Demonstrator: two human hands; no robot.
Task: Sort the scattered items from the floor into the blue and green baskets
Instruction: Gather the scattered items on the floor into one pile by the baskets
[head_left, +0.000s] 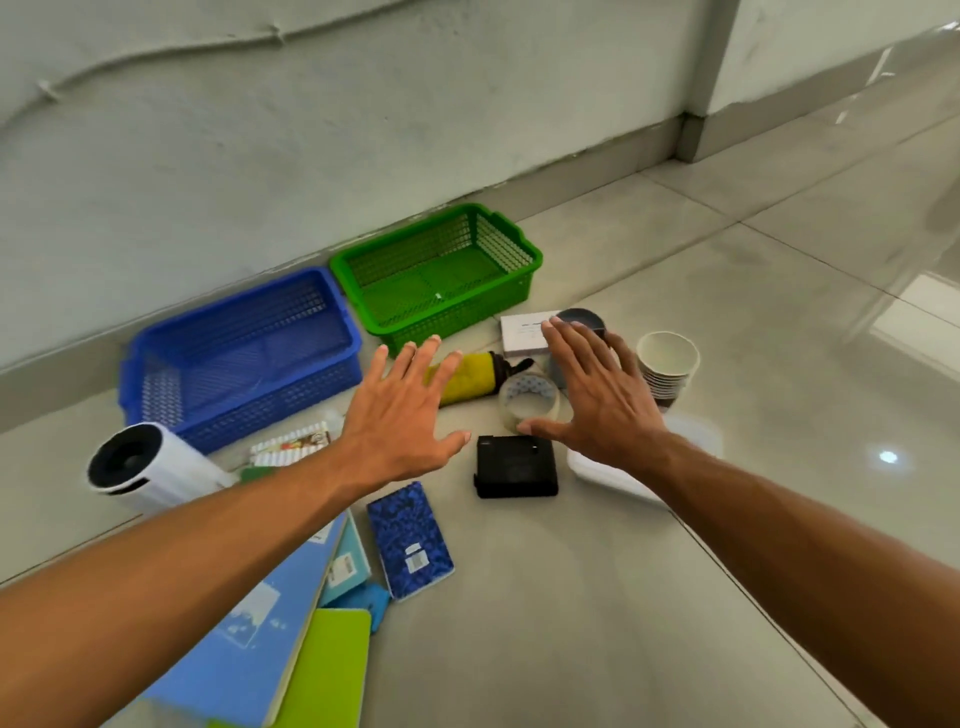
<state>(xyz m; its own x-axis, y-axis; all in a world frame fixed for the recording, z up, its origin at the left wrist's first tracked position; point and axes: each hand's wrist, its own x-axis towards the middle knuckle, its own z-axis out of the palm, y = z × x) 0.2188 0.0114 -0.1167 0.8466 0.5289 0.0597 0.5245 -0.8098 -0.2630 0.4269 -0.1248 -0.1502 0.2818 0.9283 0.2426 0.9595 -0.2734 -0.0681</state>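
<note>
The blue basket (156, 364) and the green basket (524, 249) stand side by side against the wall, nothing in either. My left hand (400, 415) hovers open, fingers spread, over the floor in front of them. My right hand (597, 395) is open too, above a roll of clear tape (527, 397). Between the hands lies a yellow folded umbrella (467, 376). A black box (517, 467), a dark blue notebook (410, 540), a white box (524, 332), a dark cup (584, 318) and a stack of paper cups (667, 364) lie around.
A white projector (140, 462) lies left, with a striped packet (291, 444) beside it. Light blue and green notebooks (291, 639) lie under my left arm. A white lidded container (696, 436) sits under my right wrist. Tiled floor stretches to the right.
</note>
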